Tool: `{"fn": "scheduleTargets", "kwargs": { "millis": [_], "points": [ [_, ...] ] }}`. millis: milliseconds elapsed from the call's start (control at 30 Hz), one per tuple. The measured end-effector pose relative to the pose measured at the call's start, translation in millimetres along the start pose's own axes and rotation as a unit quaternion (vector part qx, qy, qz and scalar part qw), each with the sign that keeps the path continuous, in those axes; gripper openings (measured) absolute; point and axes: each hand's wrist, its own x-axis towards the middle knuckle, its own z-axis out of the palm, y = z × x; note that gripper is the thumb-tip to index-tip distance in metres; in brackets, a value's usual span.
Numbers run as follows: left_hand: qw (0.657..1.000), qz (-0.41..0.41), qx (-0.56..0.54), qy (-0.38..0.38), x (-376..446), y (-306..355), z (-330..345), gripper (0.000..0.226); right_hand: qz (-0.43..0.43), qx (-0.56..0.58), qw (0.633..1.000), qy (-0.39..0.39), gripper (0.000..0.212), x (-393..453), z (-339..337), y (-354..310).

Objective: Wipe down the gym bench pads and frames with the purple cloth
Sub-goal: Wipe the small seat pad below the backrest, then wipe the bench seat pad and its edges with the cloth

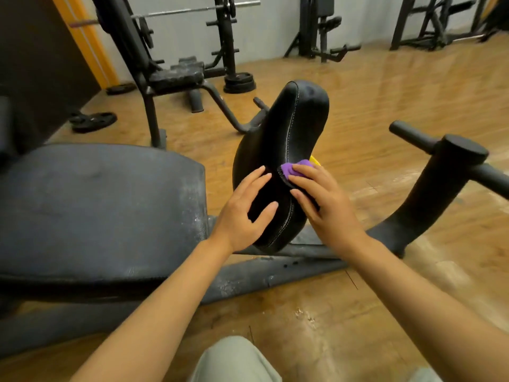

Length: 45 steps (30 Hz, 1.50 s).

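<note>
Step now: wiping the black pad (286,139) w/ the cloth (296,168). R hand (327,199) presses the cloth flat on the pad's right side. L hand (245,208) rests on the pad, fingers spread, holding nothing. Next, prob. rub upward, then do the frame (275,274).

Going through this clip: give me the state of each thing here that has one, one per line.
Seat pad: tilted up, shiny black.
Purple cloth: bunched, pressed against the seat pad's right side.
Right hand: presses the cloth on the pad.
Left hand: flat on the pad, fingers spread.
Back pad: dusty, scuffed.
Frame bar: dusty.
</note>
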Motion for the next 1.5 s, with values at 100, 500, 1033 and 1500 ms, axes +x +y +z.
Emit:
{"fn": "scheduleTargets", "kwargs": {
  "millis": [100,500,1033,1500],
  "points": [
    [0.993,-0.105,0.003,-0.06,5.9,25.8,-15.5,0.055,-0.011,0.0,0.998,-0.064,0.034,13.4,-23.8,-3.9],
    [0.934,-0.155,0.107,-0.305,50.8,202.4,-104.7,0.049,0.199,0.043,0.944,-0.259,0.024,82.2,-182.7,-84.9],
    [0.93,-0.143,0.102,-0.322,89.4,389.1,-43.3,0.039,0.438,0.035,0.861,-0.256,0.03,41.5,-384.2,-99.7],
    [0.905,-0.199,0.057,-0.373,233.2,262.0,40.5,0.043,0.533,-0.017,0.78,-0.328,0.025,129.0,-320.2,64.2]
  ]
}}
